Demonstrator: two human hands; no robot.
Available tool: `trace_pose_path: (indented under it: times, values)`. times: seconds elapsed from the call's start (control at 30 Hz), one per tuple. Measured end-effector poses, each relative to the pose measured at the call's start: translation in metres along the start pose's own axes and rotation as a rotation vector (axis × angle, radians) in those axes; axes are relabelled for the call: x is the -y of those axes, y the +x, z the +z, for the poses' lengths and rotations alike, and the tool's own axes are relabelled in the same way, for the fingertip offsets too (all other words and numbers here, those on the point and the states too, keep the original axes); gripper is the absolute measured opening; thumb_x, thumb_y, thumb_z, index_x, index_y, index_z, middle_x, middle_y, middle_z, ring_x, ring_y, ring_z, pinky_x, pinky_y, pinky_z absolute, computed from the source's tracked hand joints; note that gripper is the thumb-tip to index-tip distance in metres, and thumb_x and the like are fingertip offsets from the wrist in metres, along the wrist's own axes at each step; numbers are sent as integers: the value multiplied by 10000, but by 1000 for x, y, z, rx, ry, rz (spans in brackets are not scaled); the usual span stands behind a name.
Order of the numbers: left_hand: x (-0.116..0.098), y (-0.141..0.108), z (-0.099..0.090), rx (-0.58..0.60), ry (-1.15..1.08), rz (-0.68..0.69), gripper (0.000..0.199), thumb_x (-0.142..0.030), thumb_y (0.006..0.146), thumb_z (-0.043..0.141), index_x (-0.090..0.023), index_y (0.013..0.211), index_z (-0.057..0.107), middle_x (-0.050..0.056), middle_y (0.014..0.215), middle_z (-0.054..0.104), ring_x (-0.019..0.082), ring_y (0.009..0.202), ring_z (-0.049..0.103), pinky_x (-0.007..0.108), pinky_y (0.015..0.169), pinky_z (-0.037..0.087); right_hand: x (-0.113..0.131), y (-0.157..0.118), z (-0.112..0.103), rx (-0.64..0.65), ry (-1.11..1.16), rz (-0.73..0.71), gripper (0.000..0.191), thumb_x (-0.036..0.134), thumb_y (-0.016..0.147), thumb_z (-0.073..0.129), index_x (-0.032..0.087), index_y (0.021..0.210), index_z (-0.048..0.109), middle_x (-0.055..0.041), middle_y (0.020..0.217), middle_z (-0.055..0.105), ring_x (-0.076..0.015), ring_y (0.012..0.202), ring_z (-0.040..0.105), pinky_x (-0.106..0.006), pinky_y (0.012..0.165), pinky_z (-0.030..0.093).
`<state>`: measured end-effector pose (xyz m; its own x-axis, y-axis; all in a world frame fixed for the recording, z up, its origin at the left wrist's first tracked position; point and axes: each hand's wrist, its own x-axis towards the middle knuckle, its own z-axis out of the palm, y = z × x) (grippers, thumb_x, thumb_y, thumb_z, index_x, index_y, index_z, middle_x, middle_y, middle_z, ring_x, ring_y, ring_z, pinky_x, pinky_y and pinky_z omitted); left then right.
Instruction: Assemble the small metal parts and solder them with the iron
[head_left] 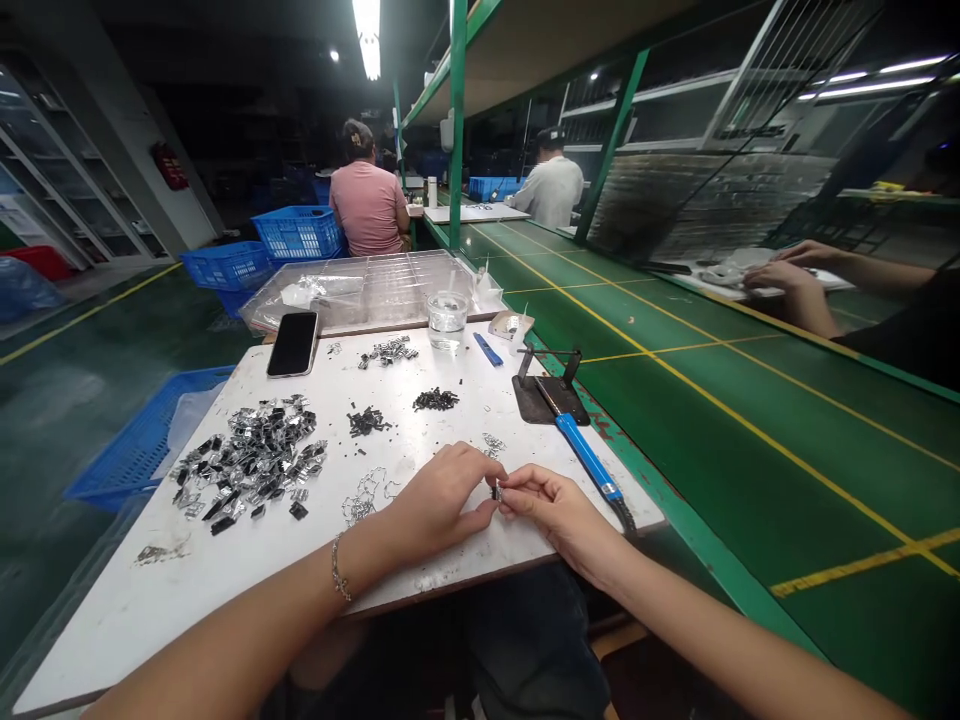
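My left hand point(442, 500) and my right hand point(551, 505) meet near the front edge of the white work board point(225, 580). Together their fingertips pinch one tiny dark and metal part point(497, 489); which hand bears it more I cannot tell. A big heap of black and silver parts point(251, 455) lies to the left. Smaller piles of black pieces point(436, 400) and thin wire clips point(364, 500) lie closer to my hands. A bracelet circles my left wrist.
A blue-handled soldering iron point(581, 445) rests on its stand at the right. A phone point(293, 343), a glass of water point(448, 320) and a clear tray point(360, 290) sit at the back. A green conveyor point(712, 400) runs alongside, another person's hands point(780, 270) beyond it. Blue crates point(139, 440) stand left.
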<state>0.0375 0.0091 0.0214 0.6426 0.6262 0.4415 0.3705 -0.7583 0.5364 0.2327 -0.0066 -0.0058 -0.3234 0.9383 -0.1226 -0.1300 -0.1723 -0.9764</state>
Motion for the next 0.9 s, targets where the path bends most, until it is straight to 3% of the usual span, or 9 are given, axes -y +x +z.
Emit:
trace_pose_path:
  times: [0.1,0.27,0.4,0.5,0.6,0.7,0.9]
  values:
    - [13,4,-24,72,53,-70,269,-295,831,622,-193,1069,547,43,1009,603,203,976,498,351,871,401,-2,2,0,-20,55,15,277,348,717,778,169,878,641,-12,757,661,-123,736,621,-238,743,480]
    - [63,-1,-72,-15,212,-535,276,-446,864,528,-205,940,640,60,1006,614,262,1021,479,392,834,411,-9,12,4,-93,74,12,295,335,695,800,166,888,655,-35,803,687,-144,769,641,-259,772,484]
    - [101,-11,-83,27,314,-667,231,-394,822,564,-189,799,668,82,924,632,288,986,482,381,780,412,-14,23,8,-136,94,-15,305,330,675,813,170,883,658,-45,827,691,-169,780,652,-298,799,489]
    - [113,-16,-81,45,317,-685,212,-386,777,620,-184,725,659,79,823,640,273,906,511,360,744,419,-13,24,8,-124,115,-22,304,334,674,812,173,884,662,-46,822,689,-172,785,647,-300,803,488]
    - [109,-14,-79,13,331,-687,255,-422,799,596,-181,728,643,80,830,637,264,898,513,357,743,418,-10,21,7,-94,129,-8,298,337,667,817,172,866,669,-44,797,685,-164,771,638,-288,794,490]
    - [91,-9,-77,2,278,-637,303,-475,836,542,-192,794,641,67,898,632,247,936,508,348,765,418,-6,19,6,-67,135,12,295,331,657,825,171,857,677,-38,777,678,-152,752,631,-269,769,494]
    - [44,0,-64,352,-3,-506,260,-429,815,595,-232,977,645,24,962,629,195,882,559,280,724,427,-3,19,6,-29,134,30,306,335,655,826,176,873,681,-24,769,667,-139,746,622,-243,741,492]
